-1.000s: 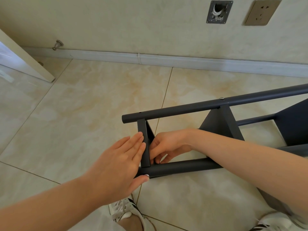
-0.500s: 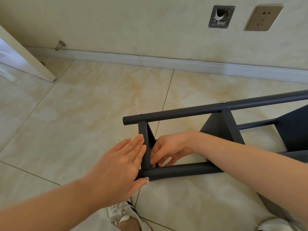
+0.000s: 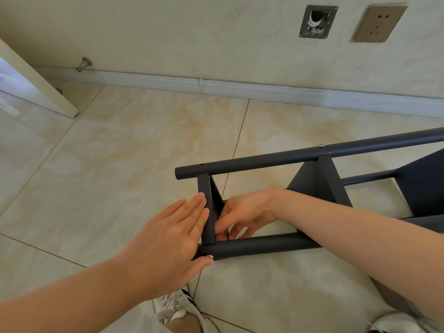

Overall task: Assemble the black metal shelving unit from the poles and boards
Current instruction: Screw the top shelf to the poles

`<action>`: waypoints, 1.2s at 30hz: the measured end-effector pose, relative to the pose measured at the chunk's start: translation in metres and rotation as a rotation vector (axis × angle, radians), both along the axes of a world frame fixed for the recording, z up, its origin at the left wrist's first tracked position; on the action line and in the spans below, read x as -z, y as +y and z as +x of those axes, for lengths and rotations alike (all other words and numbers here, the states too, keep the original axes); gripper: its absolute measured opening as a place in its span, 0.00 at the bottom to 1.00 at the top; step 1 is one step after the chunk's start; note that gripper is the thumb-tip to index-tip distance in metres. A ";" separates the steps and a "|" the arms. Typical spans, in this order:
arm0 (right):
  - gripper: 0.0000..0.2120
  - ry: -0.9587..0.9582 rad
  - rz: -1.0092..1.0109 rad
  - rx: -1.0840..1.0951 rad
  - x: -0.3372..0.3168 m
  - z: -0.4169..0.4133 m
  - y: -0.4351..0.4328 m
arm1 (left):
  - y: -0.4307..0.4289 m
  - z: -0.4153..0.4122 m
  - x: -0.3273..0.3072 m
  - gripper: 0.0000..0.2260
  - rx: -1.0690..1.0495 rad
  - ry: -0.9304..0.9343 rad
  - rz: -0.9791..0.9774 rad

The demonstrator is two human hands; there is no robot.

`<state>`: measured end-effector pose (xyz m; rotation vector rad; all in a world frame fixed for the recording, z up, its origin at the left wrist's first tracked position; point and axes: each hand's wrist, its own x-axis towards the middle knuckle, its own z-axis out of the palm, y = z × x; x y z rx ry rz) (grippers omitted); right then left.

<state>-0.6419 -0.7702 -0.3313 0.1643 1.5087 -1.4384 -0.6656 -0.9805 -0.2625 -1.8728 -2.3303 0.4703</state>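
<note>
Head view: your left hand (image 3: 168,236) lies flat, fingers straight, against the matte black metal end board (image 3: 207,207) of the tubular black shelving unit (image 3: 264,162), which lies sideways on the glossy beige tile floor (image 3: 120,164). Your right hand (image 3: 242,212) curls its fingertips behind that board, so you cannot tell what they grip. The unit's right end is cut off.
</note>
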 end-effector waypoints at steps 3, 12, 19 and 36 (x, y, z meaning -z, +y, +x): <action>0.08 -0.012 0.004 0.036 0.001 -0.001 0.001 | 0.000 0.000 0.000 0.33 0.002 0.008 0.000; 0.09 0.008 -0.018 -0.016 0.000 0.000 0.001 | 0.002 0.000 -0.002 0.33 0.010 0.023 0.001; 0.06 0.020 -0.100 0.063 0.000 -0.001 0.000 | 0.002 0.000 -0.002 0.33 0.011 0.022 -0.005; 0.07 0.097 -0.045 0.004 -0.001 0.002 -0.007 | 0.002 0.001 -0.003 0.34 0.012 0.041 -0.016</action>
